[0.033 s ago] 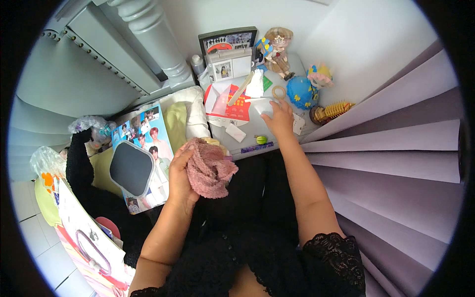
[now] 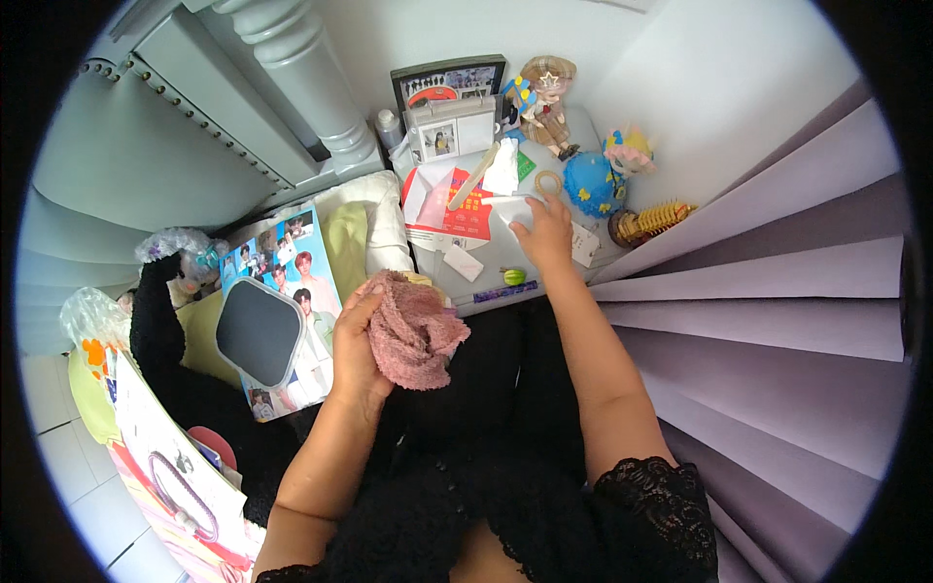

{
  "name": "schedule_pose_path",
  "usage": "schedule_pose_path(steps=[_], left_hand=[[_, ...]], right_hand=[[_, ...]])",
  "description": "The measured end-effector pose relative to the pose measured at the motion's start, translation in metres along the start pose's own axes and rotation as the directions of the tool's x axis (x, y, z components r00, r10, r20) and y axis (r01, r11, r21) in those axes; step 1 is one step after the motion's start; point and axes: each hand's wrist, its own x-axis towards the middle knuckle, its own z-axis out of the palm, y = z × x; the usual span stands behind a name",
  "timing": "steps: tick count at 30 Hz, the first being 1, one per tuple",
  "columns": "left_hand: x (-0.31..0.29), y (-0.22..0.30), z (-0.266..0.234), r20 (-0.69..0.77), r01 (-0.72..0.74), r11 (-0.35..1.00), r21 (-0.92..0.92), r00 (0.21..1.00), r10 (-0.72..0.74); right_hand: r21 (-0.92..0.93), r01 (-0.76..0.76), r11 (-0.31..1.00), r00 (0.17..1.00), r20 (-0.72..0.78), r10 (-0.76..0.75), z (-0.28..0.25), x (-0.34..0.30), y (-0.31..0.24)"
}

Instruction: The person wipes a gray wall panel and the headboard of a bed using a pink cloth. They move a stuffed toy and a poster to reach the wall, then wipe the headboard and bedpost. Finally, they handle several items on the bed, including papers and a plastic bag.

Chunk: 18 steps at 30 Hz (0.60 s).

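My left hand [image 2: 360, 340] is closed around a bunched, fuzzy dusty-pink cloth [image 2: 418, 330], held above my lap. Out over the grey tabletop [image 2: 442, 267], my right hand [image 2: 546, 231] grips a thin white sheet [image 2: 509, 208] at its right edge; the fingertips are partly hidden. Left of this sheet lies a red leaflet [image 2: 471, 216] with a pale pink folded paper [image 2: 431, 199] on it. Nearer me are a small white card [image 2: 463, 262], a little green-striped ball [image 2: 513, 277] and a purple strip [image 2: 504, 291]. Another white tag [image 2: 584, 245] is just right of my right hand.
At the back stand a framed picture [image 2: 449, 78], a white photo stand [image 2: 457, 133], a bottle [image 2: 388, 126] and a doll [image 2: 547, 107]. A blue ball-shaped figure [image 2: 594, 183] and yellow-bristled brush [image 2: 653, 222] sit right, by lilac curtains [image 2: 758, 282]. A dark-faced mirror-like panel [image 2: 259, 332] rests left on a photo poster [image 2: 309, 262].
My right hand has shifted slightly left, and the white sheet under it has tilted, its far edge now showing as a bright strip. The pink cloth stays almost in place.
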Motion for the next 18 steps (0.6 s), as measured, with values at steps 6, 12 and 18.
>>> schedule_pose_path(steps=[6, 12, 18], left_hand=[[0.019, 0.001, 0.015, -0.078, 0.074, 0.995, -0.071, 0.994, -0.079], [0.033, 0.01, 0.044, -0.004, 0.036, 0.999, 0.003, 0.999, -0.036], [0.053, 0.036, 0.051, 0.095, 0.011, 0.931, 0.365, 0.994, -0.049]], right_hand=[[0.815, -0.117, 0.567, 0.955, 0.25, -0.162, 0.006, 0.01, -0.055], [0.933, -0.359, 0.034, 0.831, 0.336, -0.442, -0.056, -0.054, -0.147], [0.784, -0.479, -0.395, 0.866, 0.496, -0.065, -0.032, 0.0, -0.126]])
